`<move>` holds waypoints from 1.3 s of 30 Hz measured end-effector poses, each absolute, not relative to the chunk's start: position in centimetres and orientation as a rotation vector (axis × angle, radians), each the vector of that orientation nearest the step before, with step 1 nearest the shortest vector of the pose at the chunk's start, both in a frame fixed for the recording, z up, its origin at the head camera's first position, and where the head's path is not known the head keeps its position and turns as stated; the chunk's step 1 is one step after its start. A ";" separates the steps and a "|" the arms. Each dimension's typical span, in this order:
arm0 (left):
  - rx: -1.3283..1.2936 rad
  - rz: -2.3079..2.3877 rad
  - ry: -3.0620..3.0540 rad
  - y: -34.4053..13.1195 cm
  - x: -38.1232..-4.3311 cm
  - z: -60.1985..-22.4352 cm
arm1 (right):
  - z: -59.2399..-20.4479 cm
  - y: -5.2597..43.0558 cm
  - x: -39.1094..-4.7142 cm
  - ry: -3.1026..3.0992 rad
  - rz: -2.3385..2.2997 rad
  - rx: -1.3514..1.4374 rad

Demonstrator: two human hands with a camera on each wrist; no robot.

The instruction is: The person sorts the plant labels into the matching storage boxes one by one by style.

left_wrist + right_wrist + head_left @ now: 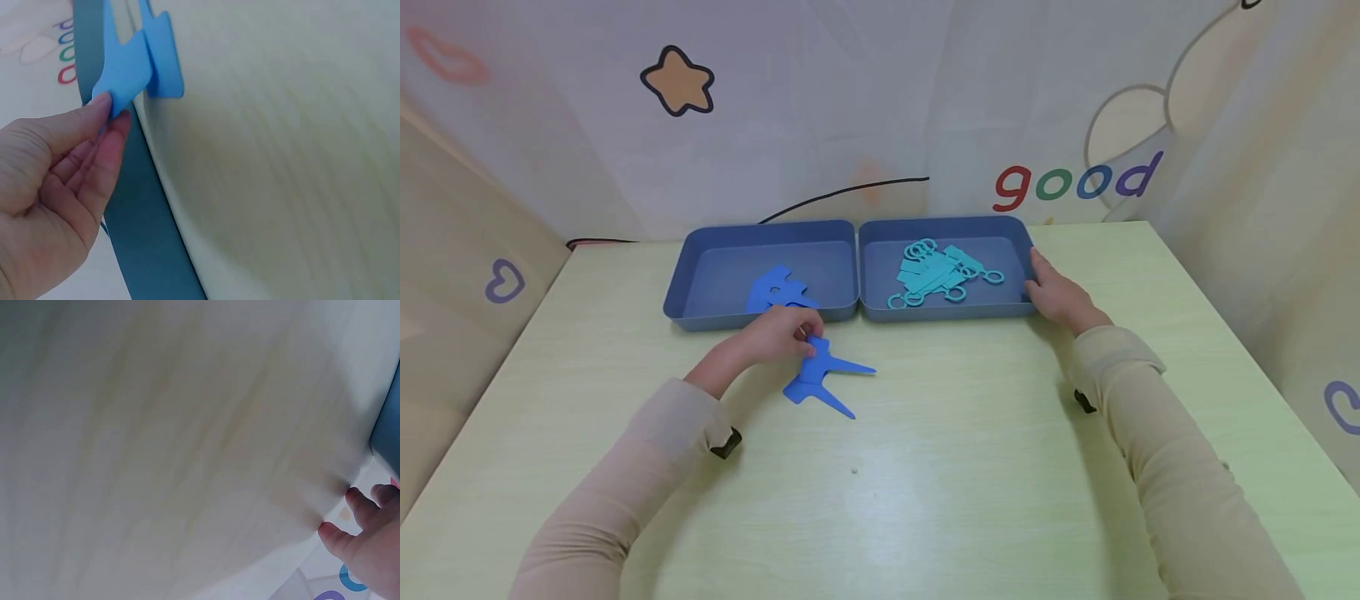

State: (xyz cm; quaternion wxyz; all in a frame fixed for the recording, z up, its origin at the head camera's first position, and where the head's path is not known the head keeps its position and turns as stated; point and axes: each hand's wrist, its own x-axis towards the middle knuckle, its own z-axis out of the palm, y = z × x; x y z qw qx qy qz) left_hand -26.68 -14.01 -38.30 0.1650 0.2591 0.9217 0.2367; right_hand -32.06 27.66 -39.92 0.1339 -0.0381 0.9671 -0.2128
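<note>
Two blue T-shaped plant labels point(817, 367) show just in front of the left tray, their pointed stems toward the right. My left hand point(782, 333) pinches one label point(125, 70) by its broad head between thumb and fingertips. The second label point(165, 59) overlaps the first from behind. More blue labels point(775, 287) lie inside the left tray point(715, 242), partly hidden by the hand. My right hand point(1062, 293) is at the right end of the right tray point(940, 227). In the right wrist view its fingertips point(334, 537) touch the tabletop beside the tray.
A pile of turquoise tags with ring ends point(936, 271) lies in the right tray. Both trays stand side by side at the back of the pale wooden table point(940, 467), before a printed curtain point(820, 108). A tiny speck point(853, 471) lies on the table.
</note>
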 end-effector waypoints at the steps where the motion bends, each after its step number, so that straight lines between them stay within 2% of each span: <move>1: 0.735 0.708 2.615 -14.2 -26.8 -38.3 | -39.9 27.7 -32.1 2.804 -0.616 -0.111; 12: 0.654 0.914 2.465 -15.5 -27.3 -37.9 | -40.0 27.6 -32.1 2.796 -0.606 -0.095; 20: 0.473 1.312 2.230 -16.3 -27.7 -37.6 | -39.9 27.5 -32.1 2.789 -0.616 -0.079; 34: -0.078 2.267 1.635 -16.3 -30.1 -36.6 | -39.9 27.6 -32.0 2.797 -0.599 -0.084; 39: -0.288 2.471 1.423 -16.1 -31.1 -36.4 | -39.8 27.5 -32.0 2.793 -0.605 -0.081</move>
